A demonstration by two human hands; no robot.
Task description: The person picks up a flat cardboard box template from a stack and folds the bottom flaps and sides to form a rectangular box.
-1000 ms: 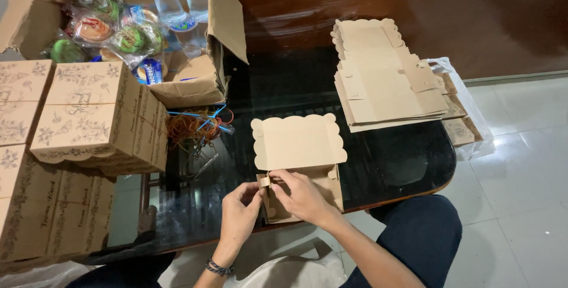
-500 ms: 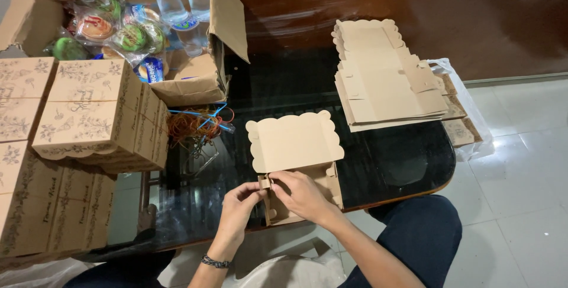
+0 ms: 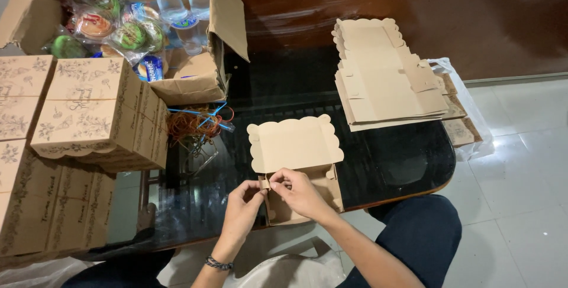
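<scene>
The worktop [image 3: 390, 164] is a dark, glossy glass surface with a rounded corner at the right. On its far left stands an open corrugated carton [image 3: 195, 81] holding wrapped snacks and clear plastic cups; beside it, printed kraft boxes [image 3: 94, 116] are stacked already assembled. At the right rear lies a stack of flat box blanks [image 3: 384, 81] with scalloped edges. A tangle of rubber bands [image 3: 192, 125] lies between the carton and the work area. The kraft box [image 3: 296, 146] being assembled sits at the near edge of the worktop, directly in front of the person: plain brown card, its scalloped lid standing open and tilted away, its tray part below partly formed. The left hand [image 3: 244, 205] is closed in a pinch on the box's left front corner; a dark beaded bracelet [image 3: 218, 262] circles its wrist. The right hand [image 3: 299, 190] is likewise closed, fingertips gripping a small tab at the same corner, touching the left hand. Compared with the earlier frame, both hands remain at that corner and the lid has shifted only slightly; the surrounding items are unchanged.
</scene>
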